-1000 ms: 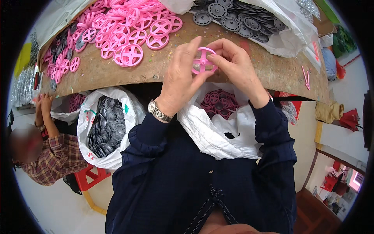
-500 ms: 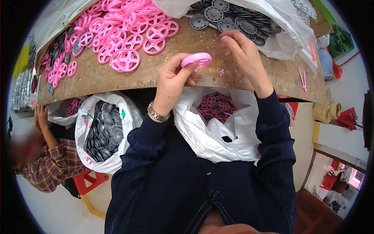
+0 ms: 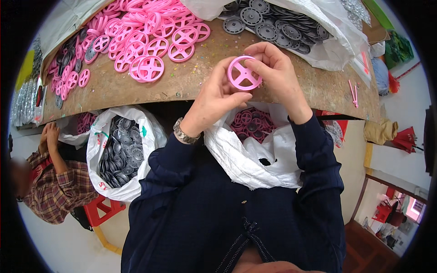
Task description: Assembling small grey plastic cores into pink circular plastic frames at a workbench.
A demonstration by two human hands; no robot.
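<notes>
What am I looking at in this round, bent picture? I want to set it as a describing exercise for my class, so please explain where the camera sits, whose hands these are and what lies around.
The camera is worn on a person's head and looks down, so the dark blue sleeves rising from the lower edge are that person's own arms. The wide lens bends straight edges into curves. The left hand, with a metal watch at its wrist, and the right hand together hold one pink spoked wheel over the edge of a brown table. On the table lie a heap of pink wheels and a clear bag of grey discs. Below the edge stand a white sack of grey discs and a white sack of pink wheels. At the left sits another person in a checked shirt.
</notes>
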